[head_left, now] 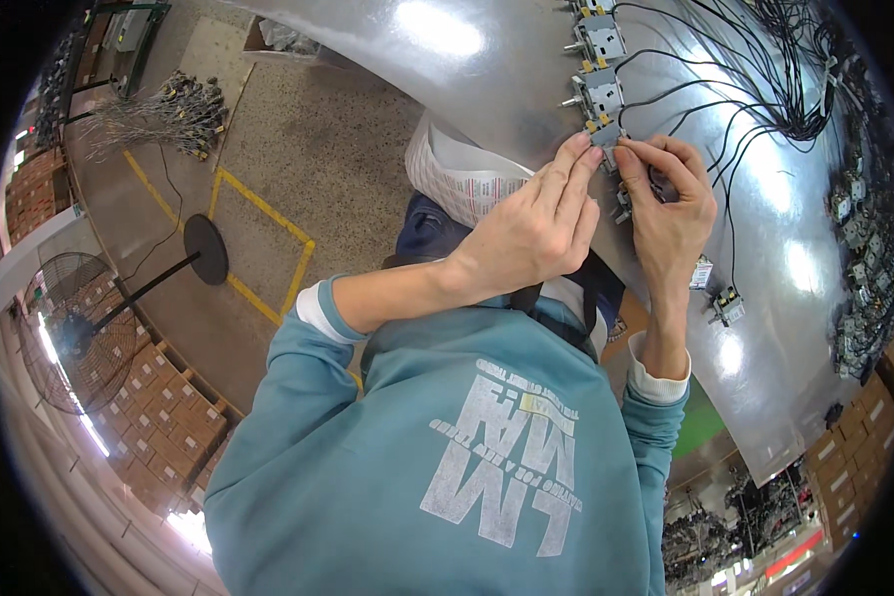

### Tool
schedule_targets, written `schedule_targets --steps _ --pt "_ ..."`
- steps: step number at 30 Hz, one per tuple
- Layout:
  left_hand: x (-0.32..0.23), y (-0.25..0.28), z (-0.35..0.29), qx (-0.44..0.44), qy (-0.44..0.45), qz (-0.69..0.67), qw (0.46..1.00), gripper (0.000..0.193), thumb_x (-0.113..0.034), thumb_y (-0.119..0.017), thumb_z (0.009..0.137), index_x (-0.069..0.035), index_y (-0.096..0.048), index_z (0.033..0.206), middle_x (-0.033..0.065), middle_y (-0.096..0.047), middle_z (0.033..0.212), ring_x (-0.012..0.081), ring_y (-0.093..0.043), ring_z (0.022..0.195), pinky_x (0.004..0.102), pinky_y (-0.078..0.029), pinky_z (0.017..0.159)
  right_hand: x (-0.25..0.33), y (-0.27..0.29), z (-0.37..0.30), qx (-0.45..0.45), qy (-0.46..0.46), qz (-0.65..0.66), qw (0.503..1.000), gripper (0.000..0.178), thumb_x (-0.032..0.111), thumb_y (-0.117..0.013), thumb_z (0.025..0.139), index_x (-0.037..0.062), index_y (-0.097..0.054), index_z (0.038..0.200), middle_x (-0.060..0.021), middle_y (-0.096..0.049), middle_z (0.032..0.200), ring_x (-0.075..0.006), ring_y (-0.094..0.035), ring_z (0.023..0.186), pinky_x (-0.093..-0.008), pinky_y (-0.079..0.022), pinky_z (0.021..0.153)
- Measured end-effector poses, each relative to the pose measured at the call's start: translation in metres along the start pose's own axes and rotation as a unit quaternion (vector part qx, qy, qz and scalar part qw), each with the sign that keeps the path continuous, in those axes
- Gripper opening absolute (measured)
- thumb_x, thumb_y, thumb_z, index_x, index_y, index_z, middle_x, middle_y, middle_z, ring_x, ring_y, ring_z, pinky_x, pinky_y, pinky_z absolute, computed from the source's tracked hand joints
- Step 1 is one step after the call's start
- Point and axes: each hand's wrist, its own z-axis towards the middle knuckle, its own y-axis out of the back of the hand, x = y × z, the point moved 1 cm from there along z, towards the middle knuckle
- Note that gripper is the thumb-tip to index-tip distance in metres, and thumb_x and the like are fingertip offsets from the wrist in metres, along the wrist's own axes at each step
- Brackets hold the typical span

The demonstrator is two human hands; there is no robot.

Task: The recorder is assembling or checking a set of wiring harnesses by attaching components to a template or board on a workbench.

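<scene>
At the near end of a row of small boxy grey metal units (pixel 603 91), set out on a shiny silver-grey tabletop (pixel 512 70), both bare hands meet over one unit of grey metal with yellow parts (pixel 606 135). The left hand (pixel 534 230), left of the row, has two fingers stretched out with their tips against that unit and the others bent; whether it grips or only steadies cannot be told. The right hand (pixel 671 207), on the row's right side, is half curled, thumb and forefinger nearly together at the unit's edge; what lies between those tips is hidden.

Progress can be judged only in part. Beyond the hands, several units stand lined up in the row, thin black leads running to a thick tangled bundle of black cable (pixel 803 117) on the row's right. Closer to the wearer than the row, a loose grey metal unit on a black lead (pixel 728 307) lies apart from it, and far to the row's right sits a dense heap of similar grey pieces (pixel 861 268). Which units are finished does not show; the one under the fingers appears to be partway through.
</scene>
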Motion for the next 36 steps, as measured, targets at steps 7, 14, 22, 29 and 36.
schedule_targets --steps 7,14,22,29,36 --pt "0.002 0.002 -0.001 0.003 -0.005 -0.007 1.0 0.022 -0.007 -0.066 0.1 0.015 -0.071 0.102 0.0315 -0.07 0.136 0.0457 -0.067 0.135 0.0438 -0.063 0.103 0.003 -0.002 0.0 -0.006 0.009 -0.01 1.0 0.015 0.01 -0.088 0.091 0.0027 -0.085 0.104 -0.01 -0.076 0.105 -0.0213 -0.072 0.095 -0.0323 -0.058 0.083" --pt "0.001 0.001 -0.002 0.0 0.006 -0.027 1.0 0.019 -0.005 -0.067 0.098 0.013 -0.07 0.097 0.0308 -0.07 0.137 0.0445 -0.067 0.136 0.0429 -0.064 0.102 0.004 0.001 0.0 0.004 0.007 -0.021 1.0 0.018 0.012 -0.089 0.091 0.0025 -0.085 0.105 -0.007 -0.076 0.104 -0.0164 -0.07 0.093 -0.0298 -0.056 0.084" --pt "0.005 -0.001 0.001 -0.027 -0.004 -0.061 0.998 0.017 -0.006 -0.07 0.096 0.008 -0.067 0.088 0.0307 -0.071 0.135 0.0446 -0.068 0.134 0.0423 -0.064 0.099 0.006 0.008 0.009 0.034 -0.089 0.035 0.995 0.02 0.007 -0.093 0.086 0.0007 -0.085 0.103 -0.0057 -0.079 0.101 -0.0124 -0.072 0.09 -0.0261 -0.057 0.082" --pt "0.005 -0.002 0.004 -0.036 0.01 -0.096 0.995 0.016 -0.006 -0.07 0.097 0.008 -0.068 0.09 0.0295 -0.071 0.136 0.0432 -0.067 0.136 0.0402 -0.067 0.091 0.007 0.02 0.023 0.037 -0.237 0.085 0.967 0.023 0.01 -0.096 0.085 -0.003 -0.083 0.1 -0.0065 -0.081 0.09 -0.0101 -0.072 0.079 -0.0236 -0.057 0.077" --pt "0.007 -0.003 0.005 -0.011 -0.04 -0.219 0.975 0.015 -0.009 -0.072 0.091 0.005 -0.069 0.094 0.0266 -0.07 0.139 0.0426 -0.066 0.137 0.041 -0.066 0.094 0.008 0.023 0.015 0.012 -0.112 -0.012 0.994 0.042 0.025 -0.086 0.098 0.0029 -0.074 0.132 -0.008 -0.08 0.094 -0.0119 -0.072 0.084 -0.0296 -0.057 0.081"
